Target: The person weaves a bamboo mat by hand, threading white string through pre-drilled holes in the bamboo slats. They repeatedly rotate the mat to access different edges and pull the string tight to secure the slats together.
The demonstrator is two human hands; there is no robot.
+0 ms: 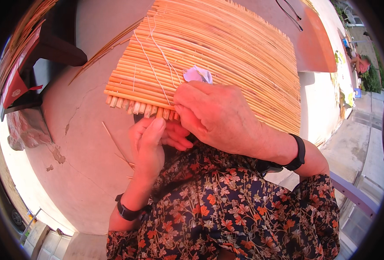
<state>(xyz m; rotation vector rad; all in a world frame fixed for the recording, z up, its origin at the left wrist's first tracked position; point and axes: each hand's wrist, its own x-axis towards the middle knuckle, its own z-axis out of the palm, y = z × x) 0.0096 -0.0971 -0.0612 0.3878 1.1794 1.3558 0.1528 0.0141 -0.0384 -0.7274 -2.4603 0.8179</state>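
Observation:
A mat of thin straw-coloured reeds (226,56) lies in front of me, its near left edge ending in a row of cut reed ends (129,105). My left hand (151,143) is closed at this edge, the thumb pressed on the reed ends and the fingers curled below. Just to its right, my right hand (216,112) is closed in a pinch over the edge. Loose white thread (151,65) trails across the mat and runs into the right hand's fingers; the fingertips themselves are partly hidden. Against the right knuckles rests a small crumpled lilac scrap (197,74).
Loose reeds (101,54) lie on the cracked concrete floor (92,173) left of the mat. A dark piece of furniture (57,47) and a clear plastic bag (27,130) are at far left. Beyond the mat is an orange-brown board (315,47). Another person (363,65) is far right.

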